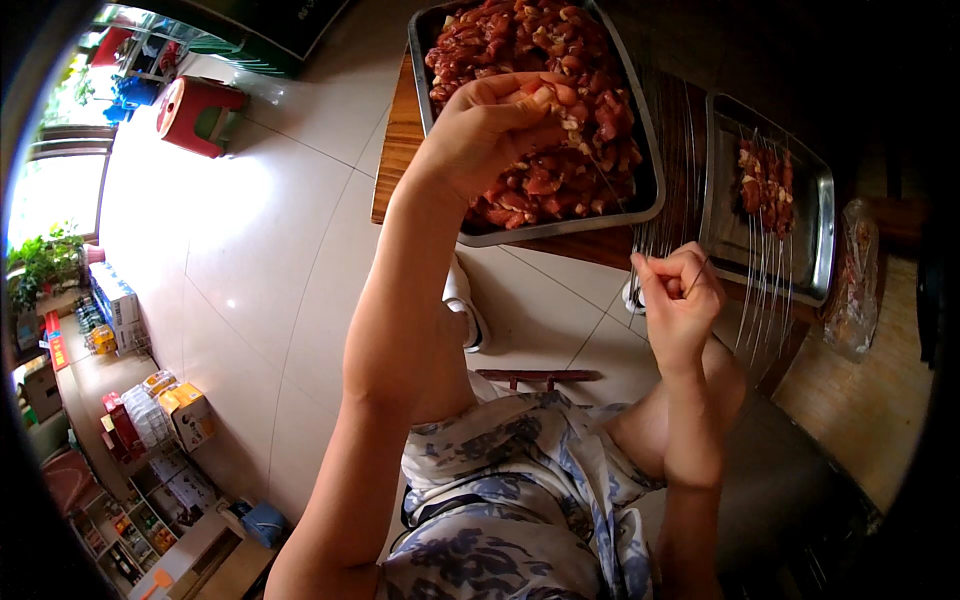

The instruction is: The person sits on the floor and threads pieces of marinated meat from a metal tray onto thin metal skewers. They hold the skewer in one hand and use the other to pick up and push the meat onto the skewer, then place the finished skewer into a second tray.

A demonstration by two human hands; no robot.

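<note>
A big metal tray (650, 150) heaped with cut raw meat (500, 40) sits on the wooden table. Above it, my left hand (495, 125) pinches a piece of raw meat (572, 128) between thumb and fingers. My right hand (685, 290) is closed round the lower end of a thin metal skewer (605, 180), whose upper part points at the meat in my left hand. How far the tip has gone in is hidden. Beside the tray lie several bare skewers (672, 140), close to my right hand.
Right of the skewers, a smaller metal tray (828, 220) holds several loaded meat skewers (768, 190). A clear plastic bag (855, 280) lies beyond it. A red stool (195, 115) stands on the tiled floor, with shelves of boxed goods (185, 410) at left.
</note>
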